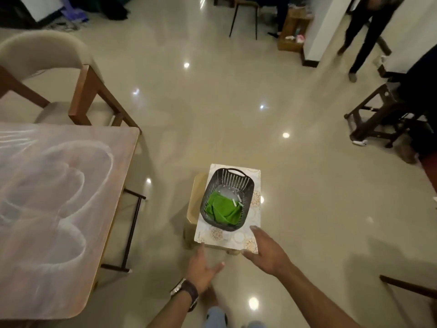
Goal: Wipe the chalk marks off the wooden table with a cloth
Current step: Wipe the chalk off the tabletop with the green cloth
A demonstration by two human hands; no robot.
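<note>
The wooden table (pixel 113 162) fills the left side, its top covered with looping white chalk marks (pixel 71 181). A green cloth (pixel 222 209) lies crumpled in a dark plastic basket (pixel 233 177), with small white chalk sticks (pixel 235 201) beside it. The basket stands on a patterned white board (pixel 256 204) on a low stool. My left hand (pixel 203 271), a watch on its wrist, hovers open below the board's near edge. My right hand (pixel 267 252) reaches open over the board's near right corner, just short of the basket. Neither hand holds anything.
A beige chair with a wooden frame (pixel 82 95) stands behind the table. Glossy tiled floor surrounds the stool. A dark wooden stool (pixel 378 119) is at the right, a black chair (pixel 243 17) at the back, and a person's legs (pixel 361 41) at the upper right.
</note>
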